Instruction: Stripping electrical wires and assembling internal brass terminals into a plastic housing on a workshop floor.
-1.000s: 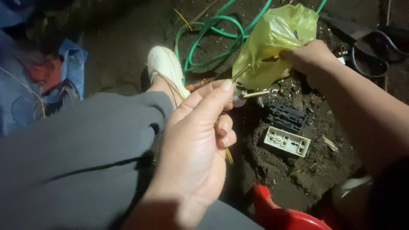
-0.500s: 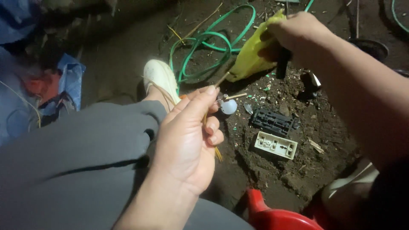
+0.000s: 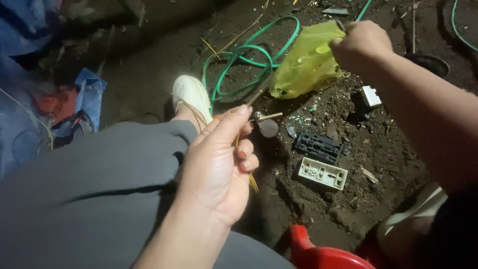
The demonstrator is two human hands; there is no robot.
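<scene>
Yellow plastic bag (image 3: 306, 65) hangs pinched in the right hand (image 3: 361, 45); left hand (image 3: 219, 164) fingers (image 3: 234, 124) grasp a small metal part (image 3: 264, 118) above the dirt floor (image 3: 388, 144).

Yellow bag (image 3: 306, 62), green hose (image 3: 239, 65) (white shoe (image 3: 191, 94)).

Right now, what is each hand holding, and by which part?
The left hand pinches a small metal piece and thin yellowish strands between its fingers. The right hand grips the yellow plastic bag by its top edge.
</scene>
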